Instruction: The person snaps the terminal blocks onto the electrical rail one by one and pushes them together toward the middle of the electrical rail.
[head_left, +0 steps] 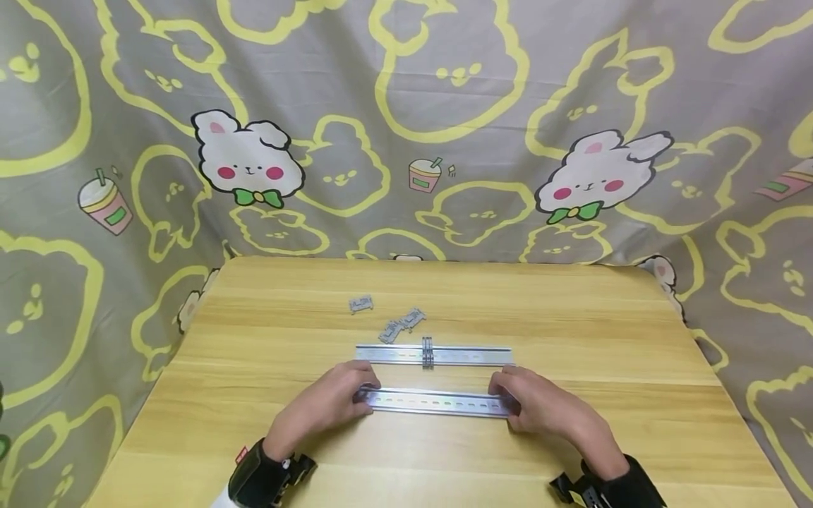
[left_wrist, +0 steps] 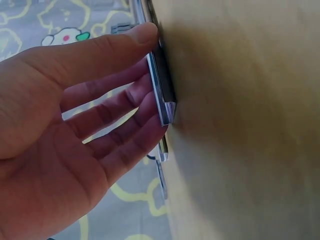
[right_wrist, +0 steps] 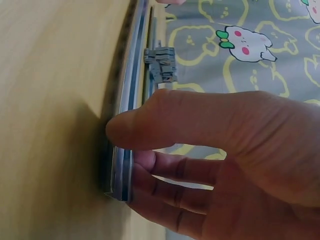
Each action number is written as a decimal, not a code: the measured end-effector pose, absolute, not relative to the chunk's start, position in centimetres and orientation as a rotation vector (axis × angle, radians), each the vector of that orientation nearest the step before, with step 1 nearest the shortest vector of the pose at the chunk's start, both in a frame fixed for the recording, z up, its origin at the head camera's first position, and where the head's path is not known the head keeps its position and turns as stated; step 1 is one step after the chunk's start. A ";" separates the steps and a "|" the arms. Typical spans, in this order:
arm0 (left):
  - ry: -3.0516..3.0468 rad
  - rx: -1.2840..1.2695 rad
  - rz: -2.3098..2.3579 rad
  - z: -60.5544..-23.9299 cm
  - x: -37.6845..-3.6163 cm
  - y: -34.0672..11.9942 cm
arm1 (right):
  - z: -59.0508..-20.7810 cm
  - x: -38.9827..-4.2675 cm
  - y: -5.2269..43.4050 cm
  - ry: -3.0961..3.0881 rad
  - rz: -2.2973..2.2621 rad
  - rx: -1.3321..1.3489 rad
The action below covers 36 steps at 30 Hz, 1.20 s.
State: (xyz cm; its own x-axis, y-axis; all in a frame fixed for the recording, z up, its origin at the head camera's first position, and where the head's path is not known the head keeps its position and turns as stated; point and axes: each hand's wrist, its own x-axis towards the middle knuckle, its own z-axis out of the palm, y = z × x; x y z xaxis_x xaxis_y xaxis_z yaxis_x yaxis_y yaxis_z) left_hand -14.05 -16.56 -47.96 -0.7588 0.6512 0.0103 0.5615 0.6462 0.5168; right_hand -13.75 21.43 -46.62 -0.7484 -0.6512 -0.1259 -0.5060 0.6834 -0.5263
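**Slotted metal rail held at both ends**

We see a long, thin silver metal rail lying flat on the wooden desk, running left to right along its near part. A row of small oblong slots runs down its middle, and its long edges are raised. Our left hand grips its left end, our right hand its right end.

Your head camera is looking forward and down from above the near edge of the surface, taking in both hands and the curtain behind. Your left wrist camera is sitting very close to the left hand, viewing the near rail end-on. Your right wrist camera is sitting equally close to the right hand. All three are sharing that rail.
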 end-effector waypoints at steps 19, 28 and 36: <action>2.750 1.036 0.737 -48.7 -13.7 -15.9 | -43.3 -16.1 20.3 2.671 -0.778 -0.849; 2.771 1.026 0.753 -48.7 -13.7 -16.1 | -41.0 -23.8 12.4 2.717 -0.614 -0.839; 2.755 1.054 0.807 -48.7 -13.9 -16.0 | -43.1 -27.9 8.5 2.628 -0.531 -0.813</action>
State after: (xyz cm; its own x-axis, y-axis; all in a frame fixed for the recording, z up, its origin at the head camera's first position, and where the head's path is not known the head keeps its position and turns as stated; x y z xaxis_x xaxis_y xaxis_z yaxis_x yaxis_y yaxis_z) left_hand -13.91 -15.98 -48.72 -0.7594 0.6419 0.1062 0.5976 0.6238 0.5037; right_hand -27.88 8.49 -43.12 -0.7795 -0.5917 -0.2058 -0.4654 0.7669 -0.4420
